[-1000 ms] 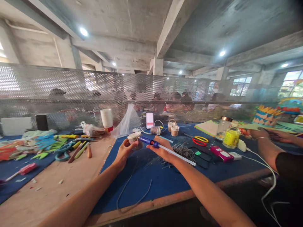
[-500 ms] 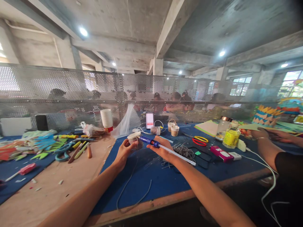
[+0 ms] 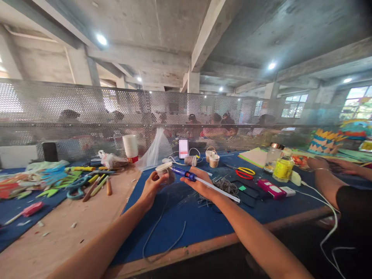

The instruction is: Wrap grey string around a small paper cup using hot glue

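My left hand [image 3: 153,186] is closed around a small paper cup [image 3: 164,167] with a pale rim, held above the blue mat [image 3: 171,221]. My right hand [image 3: 200,185] grips a blue glue gun [image 3: 183,173], and a long whitish stick [image 3: 217,190] extends from its back toward the lower right. The gun's tip is at the cup's right side; whether they touch is unclear. A thin grey cord hangs below the cup and curves over the mat. Just right of my right hand lies a tangle of grey cord [image 3: 225,186].
Scissors [image 3: 77,188] and tools lie left, near stacked paper cups [image 3: 130,147]. Behind my hands are a phone [image 3: 183,148] and small bucket-like cups [image 3: 214,160]. Red-yellow scissors [image 3: 245,173], a yellow bottle [image 3: 283,168] and another person's hands [image 3: 319,164] are to the right.
The view has shifted very slightly. Both hands keep their holds on the cup and glue gun, with almost no movement.
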`<act>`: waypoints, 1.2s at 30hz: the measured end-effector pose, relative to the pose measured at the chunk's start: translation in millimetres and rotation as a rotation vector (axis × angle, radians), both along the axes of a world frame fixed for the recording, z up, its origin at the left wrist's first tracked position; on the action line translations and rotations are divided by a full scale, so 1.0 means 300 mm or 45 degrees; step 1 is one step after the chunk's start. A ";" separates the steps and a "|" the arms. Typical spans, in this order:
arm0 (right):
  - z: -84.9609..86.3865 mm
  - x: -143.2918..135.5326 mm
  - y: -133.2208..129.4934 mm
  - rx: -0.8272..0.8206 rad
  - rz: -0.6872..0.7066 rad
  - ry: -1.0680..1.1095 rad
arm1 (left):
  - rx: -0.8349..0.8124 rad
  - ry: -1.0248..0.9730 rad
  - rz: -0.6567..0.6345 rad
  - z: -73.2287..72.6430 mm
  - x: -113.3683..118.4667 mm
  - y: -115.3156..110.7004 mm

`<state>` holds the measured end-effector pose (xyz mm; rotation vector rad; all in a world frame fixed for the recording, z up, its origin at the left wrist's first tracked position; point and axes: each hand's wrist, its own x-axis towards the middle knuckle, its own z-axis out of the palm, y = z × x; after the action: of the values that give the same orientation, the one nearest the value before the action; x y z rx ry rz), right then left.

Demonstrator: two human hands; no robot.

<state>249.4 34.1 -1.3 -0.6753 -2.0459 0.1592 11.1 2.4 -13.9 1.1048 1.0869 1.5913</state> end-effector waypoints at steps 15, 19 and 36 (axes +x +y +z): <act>0.000 0.001 0.003 0.039 -0.025 -0.007 | -0.001 -0.018 -0.011 -0.002 -0.005 0.003; 0.000 0.002 0.003 0.028 -0.027 -0.005 | -0.007 -0.019 -0.019 -0.002 -0.005 0.003; -0.006 0.003 0.016 0.044 -0.034 0.024 | -0.022 -0.010 -0.019 0.005 -0.002 -0.001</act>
<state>250.4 39.0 -3.2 -0.6766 -2.0164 0.1140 10.4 2.1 -12.4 1.0918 1.0832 1.5705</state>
